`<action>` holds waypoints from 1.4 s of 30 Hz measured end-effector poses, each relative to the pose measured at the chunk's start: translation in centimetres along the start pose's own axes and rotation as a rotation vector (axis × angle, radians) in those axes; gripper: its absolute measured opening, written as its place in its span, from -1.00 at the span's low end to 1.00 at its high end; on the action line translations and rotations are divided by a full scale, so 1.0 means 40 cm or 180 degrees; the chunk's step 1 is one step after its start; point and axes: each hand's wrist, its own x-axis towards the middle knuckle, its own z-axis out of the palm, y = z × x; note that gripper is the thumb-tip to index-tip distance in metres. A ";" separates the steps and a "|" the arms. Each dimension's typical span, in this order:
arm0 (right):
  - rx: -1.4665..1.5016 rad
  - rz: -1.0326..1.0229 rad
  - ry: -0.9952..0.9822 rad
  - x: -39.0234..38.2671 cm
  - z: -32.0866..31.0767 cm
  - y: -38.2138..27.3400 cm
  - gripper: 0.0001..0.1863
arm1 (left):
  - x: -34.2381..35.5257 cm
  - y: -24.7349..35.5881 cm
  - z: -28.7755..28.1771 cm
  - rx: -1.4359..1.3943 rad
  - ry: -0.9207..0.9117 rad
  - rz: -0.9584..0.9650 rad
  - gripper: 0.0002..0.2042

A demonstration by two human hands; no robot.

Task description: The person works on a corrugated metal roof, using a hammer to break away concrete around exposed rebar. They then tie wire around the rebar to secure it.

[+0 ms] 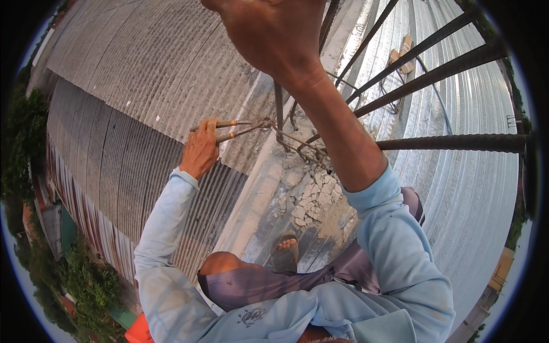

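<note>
Fingers (210, 127) of the left hand (200, 151) clench round the two orange-sleeved handles of a pair of pincers (234, 129), squeezing them together so that the jaws bite on thin tie wire (297, 143) where it wraps a vertical steel bar (279, 108); the arm is stretched well out to the left, a posture that seems meant to give leverage for twisting the wire tight; to the right, the right hand (274, 28) is raised close to the camera and wraps something at the top edge, most likely an upright bar, apparently for balance, though what it grasps is cut off and cannot be told for certain; ribbed rebars (452, 143) fan out to the right, evidently the cage being tied; below, one sandalled foot (285, 251) stands on a rough concrete beam (303, 200) strewn with broken rubble; grey corrugated roof sheets (143, 74) slope away on the left, brighter metal roofing (474, 194) on the right; trees (28, 143) and low buildings lie far beneath at the rim.
</note>
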 end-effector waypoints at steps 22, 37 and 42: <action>0.0000 0.0306 0.0020 -0.010 0.008 -0.019 -0.70 | -0.180 0.233 0.264 -0.0764 0.0736 -0.1644 -0.50; 0.0039 0.0619 -0.0031 0.008 0.001 -0.003 -0.70 | 0.025 -0.031 -0.010 -0.2239 -0.2301 -0.0412 -0.56; -0.0385 0.0892 0.0009 0.007 -0.005 -0.044 -0.70 | 0.050 0.008 -0.090 -0.3200 -0.3127 -0.0913 -0.54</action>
